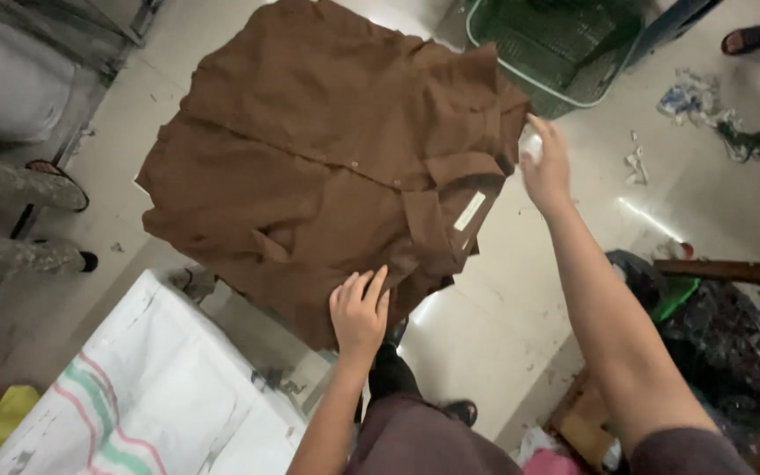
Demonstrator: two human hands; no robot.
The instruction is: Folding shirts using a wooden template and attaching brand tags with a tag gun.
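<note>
1. You held one brown shirt point(327, 158) spread out in the air above the pale floor point(503, 325); it hid much of the floor beneath.
2. Your left hand point(360, 312) grasped its lower edge, and your right hand point(545, 163) gripped its collar side.
3. The shirt looked creased, buttoned, with a pale label.
4. Around it: one green basket point(556, 53), one white sack point(156, 396), and scraps point(705, 110).
</note>
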